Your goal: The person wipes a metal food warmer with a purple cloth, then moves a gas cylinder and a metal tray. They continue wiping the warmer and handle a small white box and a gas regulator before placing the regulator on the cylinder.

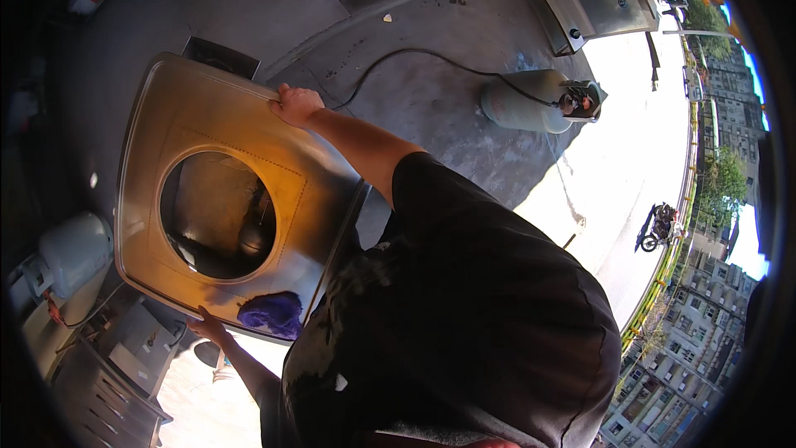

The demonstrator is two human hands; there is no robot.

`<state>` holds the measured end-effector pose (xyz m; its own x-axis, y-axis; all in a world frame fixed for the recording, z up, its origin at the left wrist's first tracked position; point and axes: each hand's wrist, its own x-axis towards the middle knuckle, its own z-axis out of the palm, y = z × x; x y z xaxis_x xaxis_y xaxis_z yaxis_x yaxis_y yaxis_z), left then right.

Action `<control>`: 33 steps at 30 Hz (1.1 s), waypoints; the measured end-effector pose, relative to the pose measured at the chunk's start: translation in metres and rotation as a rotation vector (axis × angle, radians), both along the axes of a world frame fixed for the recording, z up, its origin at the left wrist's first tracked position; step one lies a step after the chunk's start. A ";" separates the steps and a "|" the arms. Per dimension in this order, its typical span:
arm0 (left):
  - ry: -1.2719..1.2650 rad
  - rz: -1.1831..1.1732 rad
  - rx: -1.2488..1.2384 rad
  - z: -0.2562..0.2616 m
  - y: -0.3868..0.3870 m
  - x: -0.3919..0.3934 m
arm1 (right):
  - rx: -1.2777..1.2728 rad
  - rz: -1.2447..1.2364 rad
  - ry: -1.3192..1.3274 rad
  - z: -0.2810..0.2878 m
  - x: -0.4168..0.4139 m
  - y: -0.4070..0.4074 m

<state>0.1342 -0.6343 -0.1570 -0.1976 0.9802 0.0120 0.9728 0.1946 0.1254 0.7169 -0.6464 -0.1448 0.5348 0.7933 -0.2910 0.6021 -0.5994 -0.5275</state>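
Before me is a stainless-steel wok stove or counter unit (283,130) with raised rims and a large round opening (217,218) in its top. Inside the opening the dark interior shows. My right hand (297,106) grips the rim on one side, thumb over the top. On the opposite side my left hand (207,327) holds the other rim, its fingers partly hidden by the edge. A crumpled purple cloth (273,314) lies on the metal top near my left hand, close to my body, and neither hand touches it.
A gas cylinder (522,99) with a black hose (423,51) stands to my right. Another gas cylinder (74,255) is at the far left. A steel appliance (597,0) stands beyond the hose, and slotted metal equipment (106,398) is by my left arm. A motorcycle (660,227) is on the sunlit street behind.
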 end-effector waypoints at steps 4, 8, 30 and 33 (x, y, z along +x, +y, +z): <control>0.070 -0.295 0.223 0.054 -0.002 0.070 | 0.137 0.093 0.076 0.000 0.010 -0.041; -0.217 -0.613 0.103 0.090 -0.033 0.210 | 0.368 0.123 0.199 -0.011 0.041 -0.177; -0.067 -1.794 -0.994 0.097 -0.300 0.801 | 0.223 -1.436 0.289 -0.082 0.285 -0.753; -0.159 -1.829 -0.963 0.093 -0.306 0.862 | 0.241 -1.611 0.392 -0.056 0.305 -0.777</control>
<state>0.9957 -0.9408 -0.0636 0.8481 -0.3151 -0.4259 0.0708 -0.7293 0.6805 1.0219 -1.4230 -0.2004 0.7212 -0.4124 -0.5567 -0.6868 -0.3202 -0.6525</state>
